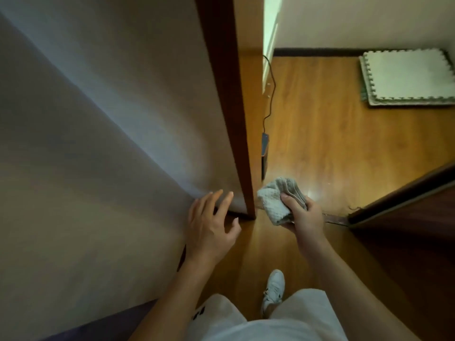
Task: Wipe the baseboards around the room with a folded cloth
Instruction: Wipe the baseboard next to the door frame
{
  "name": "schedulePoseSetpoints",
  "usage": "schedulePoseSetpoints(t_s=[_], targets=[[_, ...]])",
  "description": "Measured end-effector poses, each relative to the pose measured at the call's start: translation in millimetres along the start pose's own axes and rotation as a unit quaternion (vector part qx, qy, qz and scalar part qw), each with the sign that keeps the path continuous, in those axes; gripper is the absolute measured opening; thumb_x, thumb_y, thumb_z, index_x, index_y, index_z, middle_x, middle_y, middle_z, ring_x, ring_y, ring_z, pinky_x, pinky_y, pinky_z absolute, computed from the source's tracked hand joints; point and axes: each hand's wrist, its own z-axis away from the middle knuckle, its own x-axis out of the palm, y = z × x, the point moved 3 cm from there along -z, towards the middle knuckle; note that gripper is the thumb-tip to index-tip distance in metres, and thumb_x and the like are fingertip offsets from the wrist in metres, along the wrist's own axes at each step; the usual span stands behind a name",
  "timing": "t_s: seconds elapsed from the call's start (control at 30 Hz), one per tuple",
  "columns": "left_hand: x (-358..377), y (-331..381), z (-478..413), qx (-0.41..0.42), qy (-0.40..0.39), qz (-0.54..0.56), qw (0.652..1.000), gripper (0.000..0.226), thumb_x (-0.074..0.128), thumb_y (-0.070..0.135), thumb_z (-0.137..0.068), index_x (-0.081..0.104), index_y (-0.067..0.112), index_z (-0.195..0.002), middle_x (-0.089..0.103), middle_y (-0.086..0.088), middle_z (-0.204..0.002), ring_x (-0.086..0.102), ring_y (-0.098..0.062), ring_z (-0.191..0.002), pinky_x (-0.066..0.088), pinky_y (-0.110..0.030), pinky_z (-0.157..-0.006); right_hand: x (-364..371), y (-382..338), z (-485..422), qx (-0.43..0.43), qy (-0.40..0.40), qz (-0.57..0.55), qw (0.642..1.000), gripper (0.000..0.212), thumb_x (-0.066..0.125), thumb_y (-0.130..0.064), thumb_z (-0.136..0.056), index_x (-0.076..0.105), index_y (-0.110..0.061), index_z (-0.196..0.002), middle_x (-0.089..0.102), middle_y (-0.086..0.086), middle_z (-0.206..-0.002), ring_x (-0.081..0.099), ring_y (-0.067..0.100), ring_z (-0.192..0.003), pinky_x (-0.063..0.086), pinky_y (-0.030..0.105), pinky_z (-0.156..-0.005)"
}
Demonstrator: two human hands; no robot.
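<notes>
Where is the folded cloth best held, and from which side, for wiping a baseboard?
Grip the folded cloth at its near half, from the person's side, thumb on top, as the right hand does now. The layered edges lie by the hand, so a pinch there likely keeps the folds together, while the rounded end juts forward, free to press a baseboard.

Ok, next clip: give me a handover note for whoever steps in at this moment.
Left hand: open, fingers spread, near the wall beside the door frame, holding nothing.
Right hand: grips the folded cloth, held in the air, touching nothing else.
Done: cannot tell from this view.
Left: probably the dark baseboard along the far wall ahead; mind the cable on the floor there.
</notes>
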Motion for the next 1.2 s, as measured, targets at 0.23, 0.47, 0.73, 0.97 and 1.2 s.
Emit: schedulePoseSetpoints(t_s=[0.23,0.47,0.73,0.97,1.2], targets=[[19,50,-42,0.099,-0.043,0.009,0.994,0.061,0.060,0.044,-0.089,0.049,0.026,-0.146,0.051,-0.003,-0.146,0.043,-0.023,-0.138,0.038,-0.051,-0.113,-62,-4,-5,-0.009,0.127,-0.059,0.990,0.016,0.076,-0.020,-0.083,0.069,-0.018,-0.097,0.076,0.005,-0.087,0.074,0.024,-0.079,0.056,0.032,-0.054],[44,85,-92,0.267,-0.076,0.004,0.961,0.061,0.064,0.040,-0.087,0.052,0.024,-0.144,0.052,-0.004,-0.145,0.044,-0.025,-0.138,0.034,-0.050,-0.115,-93,-5,-3,-0.023,0.240,-0.098,0.965,0.026,0.076,-0.021,-0.083,0.068,-0.017,-0.107,0.074,0.006,-0.097,0.074,0.018,-0.081,0.056,0.030,-0.056],[69,129,-155,0.430,-0.123,0.045,0.893,0.054,0.062,0.039,-0.088,0.059,0.019,-0.138,0.057,-0.005,-0.139,0.050,-0.026,-0.132,0.039,-0.051,-0.110,-98,-17,2,-0.074,0.388,-0.173,0.903,0.033,0.074,-0.022,-0.085,0.066,-0.016,-0.116,0.073,0.005,-0.104,0.072,0.015,-0.089,0.056,0.026,-0.059],[86,176,-164,0.549,-0.166,0.043,0.818,0.058,0.054,0.045,-0.090,0.053,0.021,-0.144,0.054,-0.003,-0.143,0.047,-0.024,-0.132,0.040,-0.047,-0.108,-100,-4,32,-0.102,0.486,-0.232,0.837,0.036,0.076,-0.028,-0.083,0.065,-0.021,-0.118,0.073,-0.001,-0.105,0.071,0.013,-0.094,0.057,0.027,-0.066],[102,233,-149,0.618,-0.193,0.017,0.762,0.063,0.041,0.052,-0.090,0.048,0.024,-0.146,0.047,-0.002,-0.149,0.041,-0.023,-0.138,0.036,-0.045,-0.112,-129,19,63,-0.111,0.553,-0.296,0.770,0.028,0.078,-0.026,-0.081,0.067,-0.027,-0.107,0.075,-0.004,-0.099,0.072,0.012,-0.090,0.058,0.028,-0.065]])
